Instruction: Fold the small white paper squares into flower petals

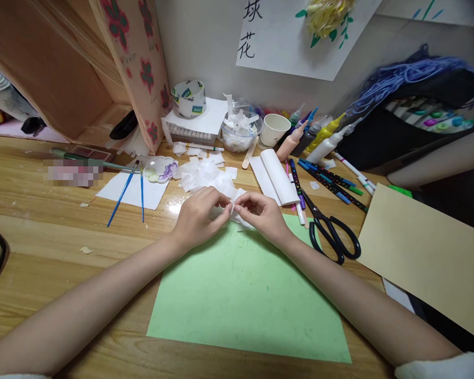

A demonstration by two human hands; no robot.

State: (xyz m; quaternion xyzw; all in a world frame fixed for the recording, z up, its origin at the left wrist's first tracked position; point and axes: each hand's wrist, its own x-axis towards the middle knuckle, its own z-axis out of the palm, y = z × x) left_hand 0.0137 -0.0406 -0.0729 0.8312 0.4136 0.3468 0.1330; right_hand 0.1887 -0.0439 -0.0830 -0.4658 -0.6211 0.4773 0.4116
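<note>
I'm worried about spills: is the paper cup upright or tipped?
Upright: the paper cup stands with its round mouth facing up.

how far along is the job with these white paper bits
Looks done: many small white pieces lie loose in a heap. In hand: the left hand and right hand pinch a white bit together. Left, probably: the rest of that heap; how many are needed can't be told.

The wooden table (75,295) bears a green sheet (248,300), black-handled scissors (327,226), a paper cup (274,131) and markers (332,181).
</note>
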